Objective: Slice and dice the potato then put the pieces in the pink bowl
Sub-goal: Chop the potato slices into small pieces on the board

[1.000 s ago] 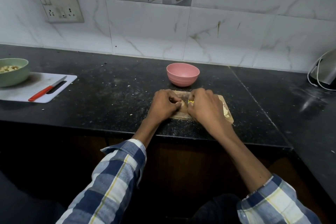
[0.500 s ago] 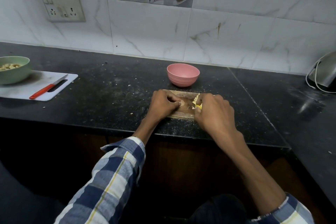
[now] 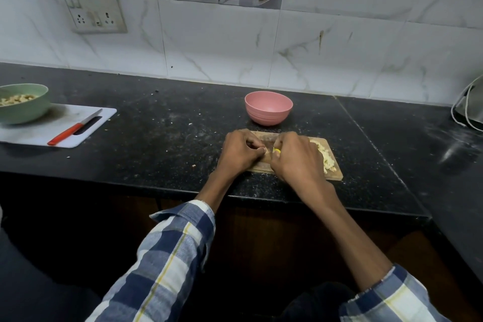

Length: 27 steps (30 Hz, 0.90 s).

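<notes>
Head view: I stood at the black counter, both my hands low over the wooden cutting board near its front edge.
Left hand: my left hand was curled, fingertips pinched together on something small on the board. I took it to be the remaining potato piece, but it was hidden under my fingers.
Right hand: my right hand was closed round a yellow knife handle, of which only a sliver showed. The blade was out of sight between the hands.
Diced potato: a pale heap of diced potato lay along the right side of the board, just beside my right hand.
Pink bowl: the pink bowl stood just behind the board and looked empty.
Step, as I judged it: dicing the last piece, with the transfer to the bowl not yet begun.
Technique note: left fingertips should tuck back from the blade, and the cuts should be short and straight down so the small piece cannot roll.
Risk: the piece was small enough that a slip could reach the fingers.
Elsewhere: a green bowl holding pale pieces and a red-handled knife sat on a white board, well apart to the left.
</notes>
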Each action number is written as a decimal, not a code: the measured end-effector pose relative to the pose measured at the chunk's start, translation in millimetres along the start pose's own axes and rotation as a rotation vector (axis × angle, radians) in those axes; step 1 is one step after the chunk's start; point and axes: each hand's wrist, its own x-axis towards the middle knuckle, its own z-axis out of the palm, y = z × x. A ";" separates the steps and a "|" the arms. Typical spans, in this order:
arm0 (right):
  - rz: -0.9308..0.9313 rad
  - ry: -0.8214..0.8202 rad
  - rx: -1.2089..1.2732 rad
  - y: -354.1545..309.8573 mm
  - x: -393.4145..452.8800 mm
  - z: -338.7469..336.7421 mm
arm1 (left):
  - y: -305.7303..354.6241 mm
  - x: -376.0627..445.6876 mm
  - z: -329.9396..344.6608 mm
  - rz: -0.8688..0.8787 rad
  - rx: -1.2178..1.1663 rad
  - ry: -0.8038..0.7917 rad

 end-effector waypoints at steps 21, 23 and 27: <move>0.010 0.142 0.110 37.5 -16.2 -25.9 | 11.3 22.6 -15.5 0.216 0.232 -0.383; 0.008 0.153 0.119 40.7 -12.3 -23.2 | 14.8 29.2 -17.2 0.212 0.281 -0.410; 0.029 0.164 0.141 49.4 -8.6 -16.5 | 15.8 34.4 -14.8 0.219 0.314 -0.393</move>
